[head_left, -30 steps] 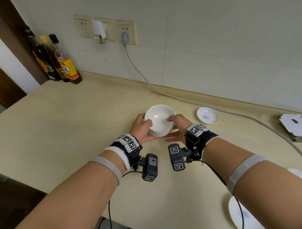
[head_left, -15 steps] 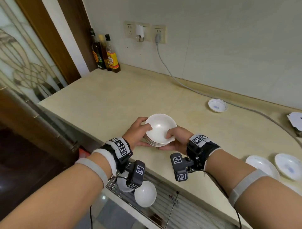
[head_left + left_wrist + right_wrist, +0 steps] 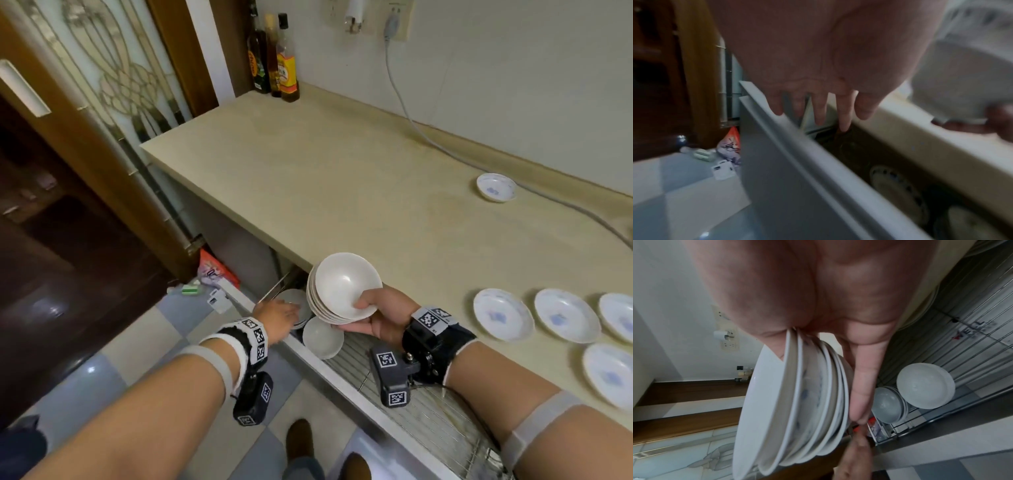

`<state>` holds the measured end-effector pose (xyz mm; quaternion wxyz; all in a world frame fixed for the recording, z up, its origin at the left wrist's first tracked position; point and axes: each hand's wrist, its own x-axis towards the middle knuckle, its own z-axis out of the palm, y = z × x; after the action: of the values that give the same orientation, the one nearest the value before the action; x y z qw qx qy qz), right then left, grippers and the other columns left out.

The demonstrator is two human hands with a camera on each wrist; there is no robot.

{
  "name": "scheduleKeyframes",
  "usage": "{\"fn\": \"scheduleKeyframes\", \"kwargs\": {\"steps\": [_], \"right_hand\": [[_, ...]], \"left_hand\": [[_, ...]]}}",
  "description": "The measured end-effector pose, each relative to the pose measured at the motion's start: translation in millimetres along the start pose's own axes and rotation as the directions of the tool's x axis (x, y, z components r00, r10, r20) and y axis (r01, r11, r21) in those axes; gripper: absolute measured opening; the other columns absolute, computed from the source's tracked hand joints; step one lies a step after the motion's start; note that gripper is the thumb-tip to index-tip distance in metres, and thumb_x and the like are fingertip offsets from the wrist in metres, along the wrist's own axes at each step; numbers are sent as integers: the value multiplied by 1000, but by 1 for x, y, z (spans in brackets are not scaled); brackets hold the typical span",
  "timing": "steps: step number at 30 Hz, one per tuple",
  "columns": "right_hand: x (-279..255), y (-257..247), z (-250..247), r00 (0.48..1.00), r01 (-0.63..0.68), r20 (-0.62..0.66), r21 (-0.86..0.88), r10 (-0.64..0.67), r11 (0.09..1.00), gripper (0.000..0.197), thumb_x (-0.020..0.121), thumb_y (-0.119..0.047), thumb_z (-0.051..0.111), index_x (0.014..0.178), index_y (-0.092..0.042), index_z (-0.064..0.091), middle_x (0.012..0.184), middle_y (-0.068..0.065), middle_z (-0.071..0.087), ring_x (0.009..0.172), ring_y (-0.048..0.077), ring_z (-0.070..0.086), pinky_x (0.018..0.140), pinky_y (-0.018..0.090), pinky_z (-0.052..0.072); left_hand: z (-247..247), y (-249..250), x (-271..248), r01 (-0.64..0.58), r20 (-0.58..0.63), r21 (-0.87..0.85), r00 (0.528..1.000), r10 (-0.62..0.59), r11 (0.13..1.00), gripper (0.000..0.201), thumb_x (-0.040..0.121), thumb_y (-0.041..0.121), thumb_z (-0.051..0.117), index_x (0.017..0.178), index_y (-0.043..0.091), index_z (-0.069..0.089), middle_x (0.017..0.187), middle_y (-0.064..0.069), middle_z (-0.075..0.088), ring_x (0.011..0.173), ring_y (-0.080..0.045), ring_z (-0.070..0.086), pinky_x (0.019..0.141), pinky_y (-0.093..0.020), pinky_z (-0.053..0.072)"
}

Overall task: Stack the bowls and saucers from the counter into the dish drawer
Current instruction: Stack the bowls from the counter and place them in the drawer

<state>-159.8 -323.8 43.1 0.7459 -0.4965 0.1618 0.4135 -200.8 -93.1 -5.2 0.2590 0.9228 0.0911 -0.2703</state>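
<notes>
My right hand grips a tilted stack of several white bowls just past the counter's front edge, above the open dish drawer. In the right wrist view my right hand has its thumb inside the top bowl and its fingers under the stack of bowls. My left hand reaches low over the drawer's left end, beside a stack of bowls on the rack. In the left wrist view its fingers are straight and hold nothing. An upturned bowl lies on the wire rack.
Several blue-patterned saucers sit at the counter's right, and one small saucer lies near the wall beside a grey cable. Bottles stand in the far corner. The drawer's front panel juts out. Plates lie lower down.
The bowl stack moved off the counter toward the drawer and tilted. My left hand let go of it and dropped to the drawer's left end. The head view swung down and left.
</notes>
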Motion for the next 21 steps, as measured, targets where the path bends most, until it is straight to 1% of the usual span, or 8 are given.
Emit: {"fn": "scheduleKeyframes", "kwargs": {"steps": [2, 3, 7, 10, 12, 14, 17, 21], "right_hand": [[3, 8, -6, 999, -21, -28, -8, 21, 1000, 68, 71, 9, 51, 136, -13, 50, 136, 23, 57, 113, 47, 64, 82, 53, 59], [4, 13, -9, 998, -33, -48, -13, 32, 999, 69, 71, 9, 52, 136, -13, 50, 136, 23, 57, 114, 47, 64, 83, 54, 59], [5, 29, -17, 992, -74, -103, -39, 69, 997, 70, 70, 9, 51, 135, -14, 50, 135, 22, 56, 115, 46, 63, 88, 56, 57], [2, 39, -21, 984, -108, -149, -54, 99, 993, 74, 65, 7, 53, 135, -15, 50, 136, 21, 55, 115, 46, 62, 80, 51, 60], [-2, 45, -25, 981, -126, -154, -63, 115, 990, 65, 71, 11, 50, 130, -17, 53, 135, 20, 54, 116, 47, 61, 76, 49, 61], [-4, 52, -32, 979, -144, -158, -69, 132, 987, 58, 78, 15, 45, 126, -17, 54, 133, 20, 54, 116, 49, 60, 79, 52, 61], [-4, 66, -44, 958, -231, -195, -85, 211, 969, 59, 79, 14, 46, 133, -9, 49, 135, 24, 53, 117, 50, 59, 91, 59, 55], [3, 87, -63, 917, -307, -292, -85, 271, 948, 59, 82, 16, 46, 135, -11, 47, 134, 24, 52, 117, 51, 57, 87, 59, 56]], "left_hand": [[14, -20, -1, 15, 56, 258, 998, -30, 966, 41, 100, 40, 33, 132, 37, 59, 147, 2, 49, 146, -26, 27, 117, -51, 21], [19, -26, -1, 18, 58, 304, 998, -37, 952, 38, 98, 42, 35, 126, 42, 60, 146, 5, 46, 146, -25, 20, 115, -56, 18], [26, -33, 2, 67, -7, 235, 998, -67, 970, 25, 92, 48, 43, 96, 36, 64, 128, 9, 52, 139, -21, 23, 111, -56, 25], [27, -36, 5, 85, -22, 210, 996, -82, 974, 27, 92, 51, 48, 73, 34, 58, 118, 8, 55, 134, -22, 27, 110, -54, 26], [28, -42, 3, 90, -51, 212, 995, -81, 973, 23, 90, 52, 52, 74, 36, 58, 117, 7, 56, 133, -22, 30, 109, -54, 27], [32, -49, 1, 90, -79, 209, 994, -74, 974, 18, 87, 53, 55, 77, 38, 58, 118, 7, 56, 132, -21, 31, 109, -54, 28], [38, -56, -5, 108, -110, 190, 990, -88, 976, 19, 83, 52, 58, 71, 37, 56, 118, 7, 56, 130, -21, 33, 111, -56, 27], [49, -62, -10, 125, -138, 193, 985, -99, 973, 19, 78, 51, 58, 73, 33, 56, 116, 6, 55, 128, -21, 34, 110, -54, 29]]}}
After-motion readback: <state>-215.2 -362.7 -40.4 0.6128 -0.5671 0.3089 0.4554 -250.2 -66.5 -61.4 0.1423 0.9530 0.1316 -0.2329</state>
